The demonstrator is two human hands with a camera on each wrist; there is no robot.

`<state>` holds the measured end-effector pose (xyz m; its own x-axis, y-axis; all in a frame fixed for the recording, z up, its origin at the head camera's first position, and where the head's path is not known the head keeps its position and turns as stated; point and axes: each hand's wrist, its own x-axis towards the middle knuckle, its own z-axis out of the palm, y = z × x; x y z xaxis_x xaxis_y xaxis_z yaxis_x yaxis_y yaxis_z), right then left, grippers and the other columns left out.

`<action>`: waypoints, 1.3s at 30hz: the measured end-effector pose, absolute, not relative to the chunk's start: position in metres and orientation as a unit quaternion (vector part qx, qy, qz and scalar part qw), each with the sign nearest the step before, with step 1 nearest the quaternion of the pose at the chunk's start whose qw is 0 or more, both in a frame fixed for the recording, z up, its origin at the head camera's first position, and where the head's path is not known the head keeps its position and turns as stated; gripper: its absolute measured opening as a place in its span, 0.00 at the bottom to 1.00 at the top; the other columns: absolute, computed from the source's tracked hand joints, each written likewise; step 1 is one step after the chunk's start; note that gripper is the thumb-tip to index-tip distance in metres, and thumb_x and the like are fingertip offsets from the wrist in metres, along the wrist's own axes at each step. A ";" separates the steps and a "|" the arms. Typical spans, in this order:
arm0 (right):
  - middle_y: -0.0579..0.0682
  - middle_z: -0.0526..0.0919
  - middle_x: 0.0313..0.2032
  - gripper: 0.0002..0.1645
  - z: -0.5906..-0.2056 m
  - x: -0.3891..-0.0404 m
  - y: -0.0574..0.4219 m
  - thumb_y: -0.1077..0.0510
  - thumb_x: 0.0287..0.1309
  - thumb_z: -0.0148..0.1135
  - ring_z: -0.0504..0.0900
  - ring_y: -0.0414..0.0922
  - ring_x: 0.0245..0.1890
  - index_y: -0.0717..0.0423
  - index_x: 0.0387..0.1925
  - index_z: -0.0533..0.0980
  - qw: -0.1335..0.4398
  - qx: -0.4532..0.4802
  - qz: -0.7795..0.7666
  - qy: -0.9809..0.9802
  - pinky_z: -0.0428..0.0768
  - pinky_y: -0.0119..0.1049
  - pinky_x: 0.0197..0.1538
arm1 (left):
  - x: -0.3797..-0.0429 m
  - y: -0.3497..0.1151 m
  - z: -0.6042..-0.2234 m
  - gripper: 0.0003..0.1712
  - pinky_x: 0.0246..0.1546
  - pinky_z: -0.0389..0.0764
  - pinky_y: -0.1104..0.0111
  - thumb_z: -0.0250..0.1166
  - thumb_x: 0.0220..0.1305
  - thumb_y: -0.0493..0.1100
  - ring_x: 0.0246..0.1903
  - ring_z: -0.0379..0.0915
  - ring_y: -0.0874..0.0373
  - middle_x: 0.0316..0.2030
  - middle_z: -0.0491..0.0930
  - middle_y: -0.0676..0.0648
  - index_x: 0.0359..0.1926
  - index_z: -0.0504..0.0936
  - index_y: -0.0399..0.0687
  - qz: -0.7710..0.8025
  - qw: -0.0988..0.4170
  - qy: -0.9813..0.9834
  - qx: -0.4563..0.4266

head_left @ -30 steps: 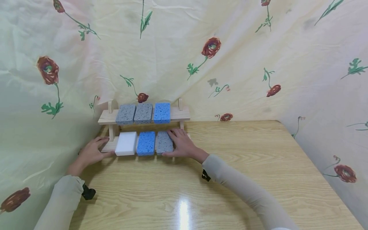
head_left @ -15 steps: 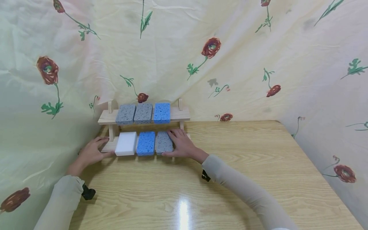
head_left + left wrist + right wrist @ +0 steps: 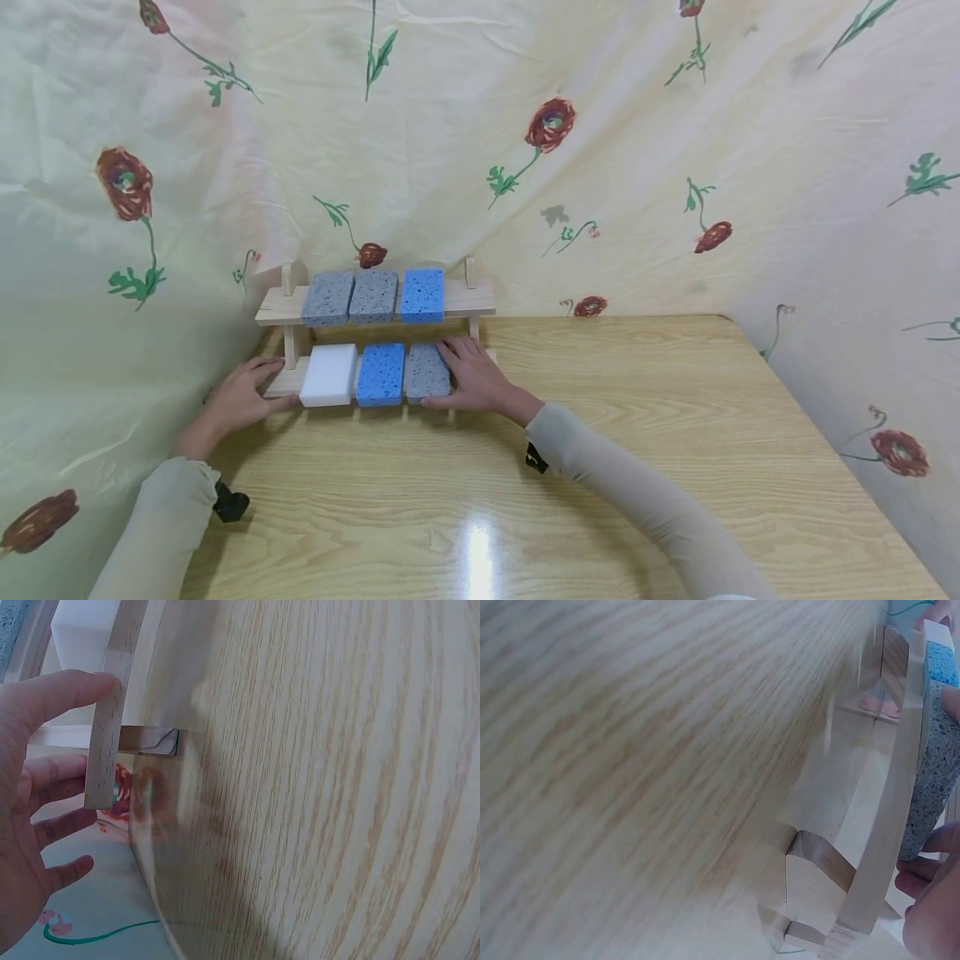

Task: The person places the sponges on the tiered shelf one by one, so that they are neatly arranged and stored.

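Note:
A two-tier wooden rack (image 3: 468, 298) stands at the back left. On its lower tier lie, from left to right, a white sponge (image 3: 328, 375), a blue speckled sponge (image 3: 381, 374) and a grey speckled sponge (image 3: 427, 372). My right hand (image 3: 477, 377) holds that grey sponge by its right side, thumb at the near edge and fingers over the far one. At the lower tier's left end, my left hand (image 3: 238, 395) grips the rack; the left wrist view has the thumb on the front slat (image 3: 109, 727) with the other fingers behind it.
Up on the top tier sit two grey sponges (image 3: 327, 297) (image 3: 374, 296) and a blue sponge (image 3: 423, 295). A floral cloth (image 3: 637, 183) hangs behind and along both sides of the wood-grain table (image 3: 600, 400).
The grey sponge under my right hand has slid slightly left, closer to the blue one. My left hand has stayed in place.

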<state>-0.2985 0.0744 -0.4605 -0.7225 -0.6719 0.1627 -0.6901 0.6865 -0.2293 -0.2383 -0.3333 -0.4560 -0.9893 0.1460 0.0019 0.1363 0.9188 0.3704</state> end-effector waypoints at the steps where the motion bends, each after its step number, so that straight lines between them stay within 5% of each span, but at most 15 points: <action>1: 0.63 0.64 0.73 0.65 -0.460 -0.298 0.074 0.25 0.53 0.65 0.61 0.58 0.74 0.64 0.77 0.58 0.033 0.371 0.137 -0.918 0.56 0.57 0.79 | -0.238 -0.333 -0.456 0.54 0.63 0.65 0.29 0.69 0.60 0.67 0.67 0.60 0.24 0.69 0.64 0.25 0.70 0.68 0.29 0.188 0.013 0.979 0.072; 39: 0.60 0.58 0.77 0.67 -0.450 -0.295 0.076 0.23 0.54 0.62 0.56 0.59 0.77 0.60 0.79 0.53 0.013 0.367 0.113 -0.923 0.49 0.58 0.80 | -0.237 -0.333 -0.449 0.55 0.64 0.64 0.30 0.67 0.61 0.70 0.68 0.58 0.23 0.71 0.61 0.24 0.71 0.67 0.29 0.189 0.039 0.979 0.066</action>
<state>-0.2951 0.0756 -0.4498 -0.7300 -0.6752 0.1061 -0.6809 0.7050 -0.1986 -0.2373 -0.3330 -0.4490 -0.9881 0.1449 -0.0522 0.1150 0.9195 0.3759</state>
